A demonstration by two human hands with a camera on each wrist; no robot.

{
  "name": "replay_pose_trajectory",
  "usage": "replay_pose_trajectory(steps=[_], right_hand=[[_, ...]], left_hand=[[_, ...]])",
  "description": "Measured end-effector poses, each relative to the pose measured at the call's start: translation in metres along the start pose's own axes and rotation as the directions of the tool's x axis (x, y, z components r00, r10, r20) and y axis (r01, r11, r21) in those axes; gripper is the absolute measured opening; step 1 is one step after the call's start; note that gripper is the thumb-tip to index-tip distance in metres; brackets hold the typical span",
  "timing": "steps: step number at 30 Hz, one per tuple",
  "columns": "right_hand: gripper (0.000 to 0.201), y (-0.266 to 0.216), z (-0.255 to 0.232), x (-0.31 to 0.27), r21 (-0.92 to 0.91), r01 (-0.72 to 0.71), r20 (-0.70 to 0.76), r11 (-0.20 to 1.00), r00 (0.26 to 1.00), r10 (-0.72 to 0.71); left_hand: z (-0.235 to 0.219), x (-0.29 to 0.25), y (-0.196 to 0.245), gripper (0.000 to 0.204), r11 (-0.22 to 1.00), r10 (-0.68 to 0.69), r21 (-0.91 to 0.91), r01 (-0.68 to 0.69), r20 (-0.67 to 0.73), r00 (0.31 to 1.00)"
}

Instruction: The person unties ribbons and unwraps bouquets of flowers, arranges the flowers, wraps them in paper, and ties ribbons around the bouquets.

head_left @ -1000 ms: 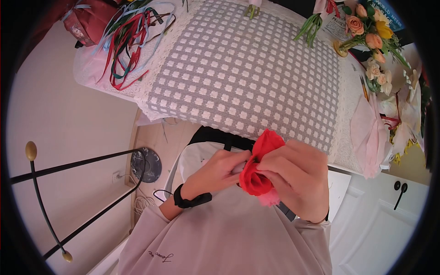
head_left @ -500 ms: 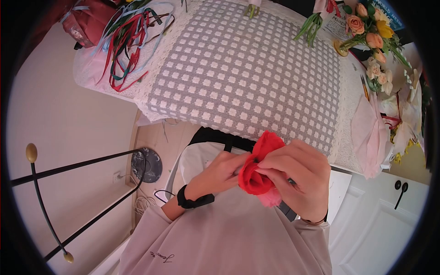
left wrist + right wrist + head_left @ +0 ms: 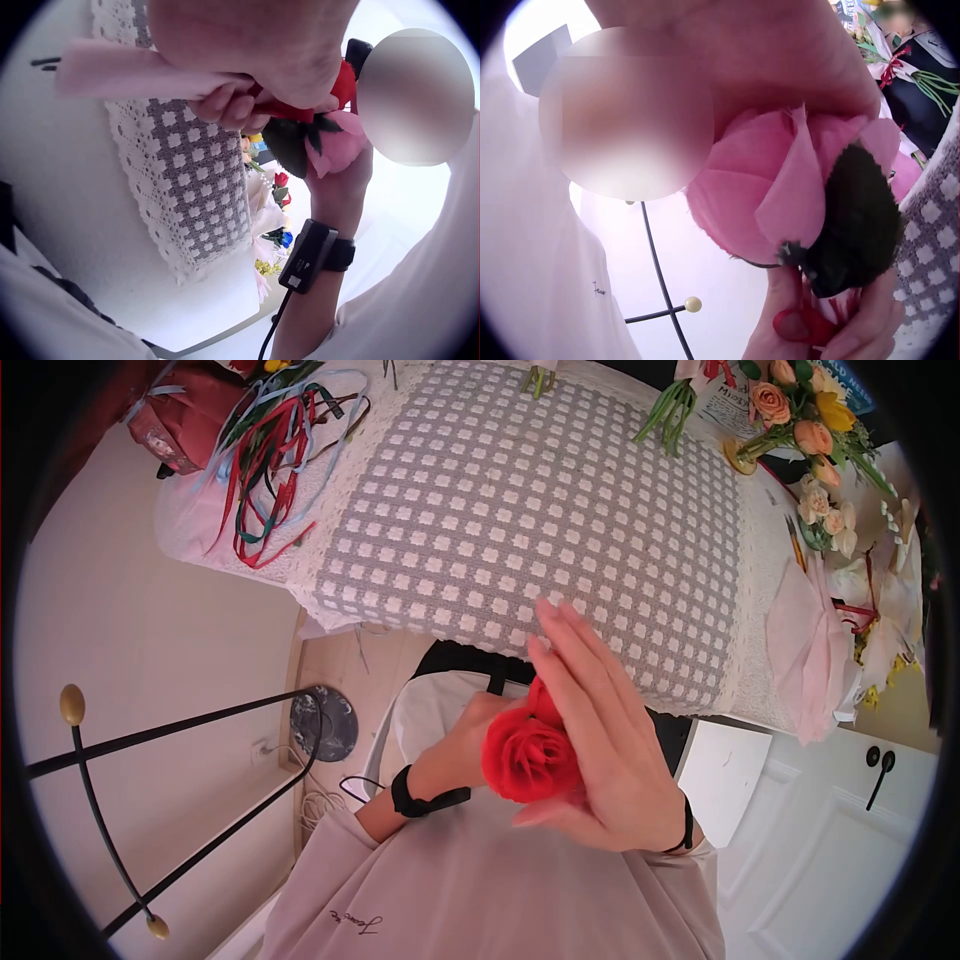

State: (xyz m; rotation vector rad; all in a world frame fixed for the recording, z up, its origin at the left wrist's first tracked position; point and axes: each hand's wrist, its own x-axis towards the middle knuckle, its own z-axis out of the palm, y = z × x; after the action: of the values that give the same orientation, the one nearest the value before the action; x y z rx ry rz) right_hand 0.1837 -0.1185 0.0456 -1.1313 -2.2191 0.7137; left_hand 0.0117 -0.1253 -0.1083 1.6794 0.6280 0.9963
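Observation:
My left hand (image 3: 470,745) grips a small bouquet low down, its fingers curled round a pale pink paper wrap (image 3: 112,71). A red ribbon (image 3: 802,328) circles the wrap at those fingers. Above it sit a red rose (image 3: 530,760), facing up in the head view, and a pink rose (image 3: 757,184) with a dark green leaf (image 3: 859,217). Dark stem ends (image 3: 46,64) poke out of the wrap's far end. My right hand (image 3: 615,760) lies along the side of the blooms with fingers extended and thumb apart, its palm right at the petals.
A grey-and-white checked cloth (image 3: 500,510) covers the table ahead. Loose ribbons (image 3: 265,490) lie at its left, beside a dark red wrapped bundle (image 3: 175,420). At the right are peach roses (image 3: 812,437), pink paper (image 3: 803,650) and a pencil (image 3: 795,542). A black metal rail (image 3: 200,735) stands left.
My right hand has let go of the red petal it pinched and straightened its fingers alongside the blooms. The red rose has turned upward and shifted slightly left; my left hand keeps its grip.

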Motion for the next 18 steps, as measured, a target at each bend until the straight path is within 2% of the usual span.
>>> replay_pose_trajectory(steps=[1, 3, 4, 6, 7, 9, 11, 12, 13, 15, 16, 17, 18], right_hand=[[0.111, -0.001, 0.002, 0.001, -0.012, -0.006, 0.039, 1.000, 0.999, 0.006], [0.107, -0.001, 0.003, 0.003, 0.002, -0.007, 0.042, 1.000, 0.999, 0.007], [0.104, -0.001, 0.004, 0.003, 0.015, -0.008, 0.045, 1.000, 0.999, 0.008], [0.100, 0.005, 0.000, 0.002, 0.052, -0.001, 0.011, 0.999, 1.000, 0.000], [0.096, 0.007, -0.001, 0.001, 0.087, 0.009, -0.022, 0.996, 1.000, -0.007], [0.094, 0.006, -0.001, 0.003, 0.068, 0.010, -0.036, 0.998, 0.999, -0.007], [0.092, 0.005, -0.002, 0.003, 0.043, 0.021, -0.043, 0.999, 0.999, -0.019], [0.091, 0.004, -0.001, 0.003, 0.007, 0.016, 0.003, 1.000, 1.000, -0.016], [0.090, 0.005, 0.001, 0.004, -0.032, 0.021, 0.042, 0.999, 0.999, -0.020], [0.082, 0.010, -0.001, 0.000, 0.043, 0.034, -0.001, 0.999, 0.999, -0.034], [0.082, 0.010, -0.004, -0.001, 0.106, -0.034, -0.094, 0.994, 0.995, 0.044], [0.082, 0.009, -0.006, -0.002, 0.179, -0.098, -0.180, 0.979, 0.975, 0.130], [0.084, 0.009, -0.007, -0.003, 0.169, -0.120, -0.264, 0.978, 0.951, 0.162]], left_hand=[[-0.002, 0.000, -0.001, 0.055, 1.000, -0.001, 0.001, 0.001, -0.001, 1.000], [-0.004, 0.000, -0.002, 0.052, 0.988, 0.098, 0.120, -0.100, 0.018, 0.995], [-0.002, -0.003, -0.006, 0.052, 0.988, 0.098, 0.120, -0.099, 0.018, 0.995], [0.001, -0.011, -0.017, 0.048, 0.998, 0.031, -0.051, -0.033, -0.036, 0.999], [-0.003, -0.008, -0.010, 0.048, 0.998, 0.030, -0.049, -0.032, -0.038, 0.999], [-0.011, 0.004, 0.008, 0.042, 0.994, 0.051, 0.095, -0.055, 0.048, 0.998], [-0.003, 0.002, 0.000, 0.041, 0.998, 0.046, 0.036, -0.047, 0.023, 0.999], [0.000, 0.002, -0.002, 0.040, 0.999, 0.040, -0.019, -0.040, -0.004, 0.999], [-0.005, 0.006, 0.004, 0.040, 0.999, 0.054, -0.001, -0.054, -0.023, 0.998], [-0.014, 0.009, 0.021, 0.042, 0.999, 0.015, -0.051, -0.015, 0.011, 1.000], [-0.018, 0.002, 0.023, 0.056, 0.977, -0.124, -0.163, 0.139, 0.099, 0.987], [-0.021, 0.000, 0.024, 0.056, 0.981, -0.120, -0.144, 0.131, 0.081, 0.989], [-0.024, -0.001, 0.025, 0.063, 0.966, -0.119, -0.221, 0.133, 0.077, 0.990]])
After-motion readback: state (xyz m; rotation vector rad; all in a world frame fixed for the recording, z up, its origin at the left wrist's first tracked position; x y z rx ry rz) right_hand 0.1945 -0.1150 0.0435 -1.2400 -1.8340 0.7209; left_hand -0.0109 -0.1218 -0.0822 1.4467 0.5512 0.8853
